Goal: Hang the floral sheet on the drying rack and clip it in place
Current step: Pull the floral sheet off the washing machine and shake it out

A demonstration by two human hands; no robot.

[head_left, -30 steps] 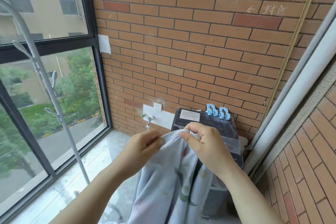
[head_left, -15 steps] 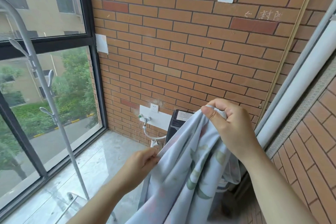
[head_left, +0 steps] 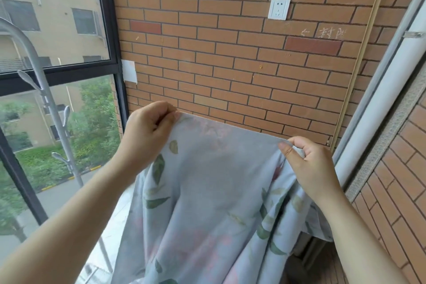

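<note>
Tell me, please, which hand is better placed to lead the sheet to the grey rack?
Probably the left. The left hand pinches the floral sheet by its top edge on the window side, nearer the grey rack; the right hand holds the other end, farther away.

Both bare forearms reach forward and up. The left hand (head_left: 147,131), held higher, pinches the sheet (head_left: 207,191) edge with curled fingers (head_left: 159,110); the right hand (head_left: 309,163) pinches it lower down.
</note>
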